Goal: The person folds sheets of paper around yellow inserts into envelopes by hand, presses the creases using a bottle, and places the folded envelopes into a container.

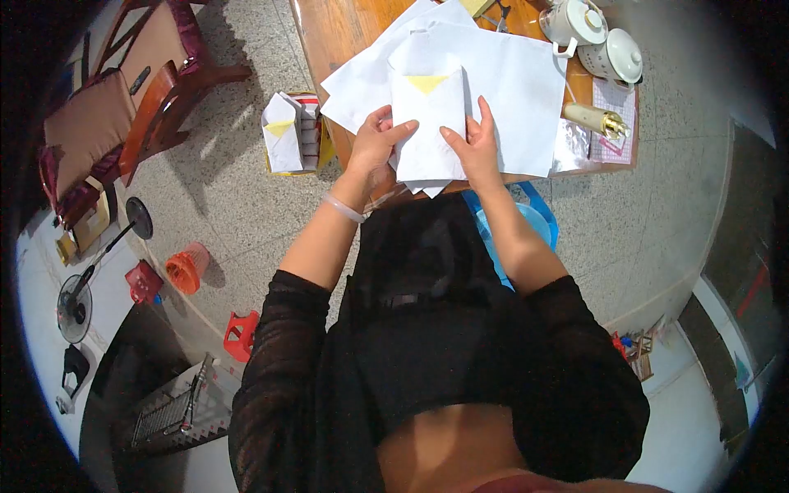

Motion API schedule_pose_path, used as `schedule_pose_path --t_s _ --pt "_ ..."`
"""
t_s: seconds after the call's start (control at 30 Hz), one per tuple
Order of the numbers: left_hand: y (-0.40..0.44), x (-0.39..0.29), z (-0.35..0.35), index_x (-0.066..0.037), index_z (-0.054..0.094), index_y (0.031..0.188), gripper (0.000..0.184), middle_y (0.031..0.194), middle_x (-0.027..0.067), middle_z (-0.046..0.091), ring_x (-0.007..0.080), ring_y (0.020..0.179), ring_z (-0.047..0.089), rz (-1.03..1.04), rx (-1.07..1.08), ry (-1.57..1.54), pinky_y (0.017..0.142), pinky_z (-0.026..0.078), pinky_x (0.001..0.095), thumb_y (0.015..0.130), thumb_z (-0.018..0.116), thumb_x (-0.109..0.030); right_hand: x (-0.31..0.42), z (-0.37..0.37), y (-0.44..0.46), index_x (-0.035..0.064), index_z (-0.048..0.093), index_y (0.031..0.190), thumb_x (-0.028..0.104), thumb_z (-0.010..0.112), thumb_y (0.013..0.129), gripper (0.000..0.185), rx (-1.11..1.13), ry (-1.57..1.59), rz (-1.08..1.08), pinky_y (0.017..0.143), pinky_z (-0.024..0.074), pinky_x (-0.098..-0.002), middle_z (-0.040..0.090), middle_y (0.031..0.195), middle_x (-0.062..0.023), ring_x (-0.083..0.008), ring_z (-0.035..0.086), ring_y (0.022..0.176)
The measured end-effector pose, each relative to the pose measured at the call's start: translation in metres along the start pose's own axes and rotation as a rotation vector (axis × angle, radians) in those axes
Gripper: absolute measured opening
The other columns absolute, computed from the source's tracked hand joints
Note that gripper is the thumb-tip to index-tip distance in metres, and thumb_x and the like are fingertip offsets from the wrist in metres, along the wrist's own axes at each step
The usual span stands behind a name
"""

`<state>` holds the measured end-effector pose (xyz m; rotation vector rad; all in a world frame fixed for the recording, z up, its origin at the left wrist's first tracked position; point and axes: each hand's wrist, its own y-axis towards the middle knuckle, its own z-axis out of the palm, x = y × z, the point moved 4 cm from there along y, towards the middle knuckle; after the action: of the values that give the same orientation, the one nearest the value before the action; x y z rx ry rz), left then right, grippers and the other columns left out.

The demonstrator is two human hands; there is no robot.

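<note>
Between my two hands is a white paper envelope (431, 131) with a yellow patch near its top and a flap raised above it. My left hand (380, 145) grips its left edge, thumb on the front and fingers behind. On the right edge, my right hand (477, 148) holds it the same way, with the index finger pointing up. Large white paper sheets (522, 99) lie spread on the wooden table (329, 37) beneath it. Some paper corners poke out below the envelope at the table's front edge.
Left of the table, a box (309, 135) holds similar white envelopes (283, 140). Two lidded white pots (575, 23), a gold-topped cylinder (596, 120) and a patterned sheet (618, 140) are on the table's right. A blue stool (526, 222) stands below; a wooden chair (156, 107) is at left.
</note>
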<state>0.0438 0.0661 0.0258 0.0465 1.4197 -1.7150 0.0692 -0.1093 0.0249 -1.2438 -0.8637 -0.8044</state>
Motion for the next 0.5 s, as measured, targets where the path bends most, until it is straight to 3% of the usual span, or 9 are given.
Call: schedule_pose_path --t_s 0.13,0.17,0.27,0.33,0.43,0.5 --pt "-0.026 -0.013 0.012 0.004 0.030 0.144 0.080 0.120 0.0136 0.062 0.0221 0.105 0.063 0.036 0.175 -0.145 0.091 0.053 0.0332 0.079 0.076 0.000 0.026 -0.003 -0.008 0.0015 0.001 0.154 0.003 0.072 0.084 0.100 0.176 0.170 0.183 0.099 0.0477 -0.0365 0.052 0.133 -0.0249 -0.0270 0.057 0.119" --pt "-0.030 -0.017 0.015 0.003 0.031 0.145 0.080 0.120 0.0126 0.062 0.0216 0.106 0.063 0.072 0.251 -0.177 0.092 0.052 0.0331 0.079 0.076 0.000 0.033 -0.004 -0.008 0.0029 0.002 0.155 0.001 0.073 0.082 0.102 0.224 0.083 0.120 0.100 0.0475 -0.0360 0.052 0.134 -0.0231 -0.0263 0.057 0.119" --pt "-0.036 -0.036 0.012 -0.001 0.034 0.145 0.077 0.112 0.0075 0.065 0.0156 0.099 0.063 0.056 0.183 -0.156 0.086 0.051 0.0277 0.081 0.077 -0.009 0.059 -0.002 -0.014 0.0038 0.004 0.155 0.001 0.075 0.079 0.104 0.293 -0.004 -0.028 0.099 0.0480 -0.0353 0.051 0.135 -0.0224 -0.0257 0.057 0.119" --pt "-0.027 -0.062 0.003 -0.002 0.039 0.143 0.074 0.101 0.0015 0.066 0.0067 0.082 0.058 0.161 0.164 -0.071 0.069 0.043 0.0208 0.083 0.078 -0.018 0.077 -0.001 -0.019 0.0069 0.002 0.156 0.002 0.077 0.077 0.110 0.362 -0.078 0.019 0.092 0.0515 -0.0349 0.058 0.125 -0.0218 -0.0247 0.062 0.111" --pt "-0.044 -0.126 0.024 0.000 0.044 0.141 0.070 0.106 0.0064 0.069 0.0105 0.091 0.064 0.301 0.112 0.094 0.077 0.049 0.0223 0.083 0.078 -0.016 0.089 0.001 -0.026 0.0109 0.000 0.158 0.001 0.078 0.076 0.114 0.437 -0.098 0.055 0.083 0.0534 -0.0328 0.067 0.109 -0.0202 -0.0222 0.067 0.097" --pt "-0.038 -0.146 0.022 -0.001 0.048 0.138 0.057 0.109 0.0106 0.070 0.0153 0.093 0.067 0.407 0.133 0.175 0.081 0.053 0.0260 0.088 0.072 -0.015 0.098 0.003 -0.030 0.0119 0.001 0.158 0.001 0.078 0.076 0.113 0.504 -0.169 0.108 0.081 0.0527 -0.0311 0.067 0.107 -0.0200 -0.0207 0.067 0.095"
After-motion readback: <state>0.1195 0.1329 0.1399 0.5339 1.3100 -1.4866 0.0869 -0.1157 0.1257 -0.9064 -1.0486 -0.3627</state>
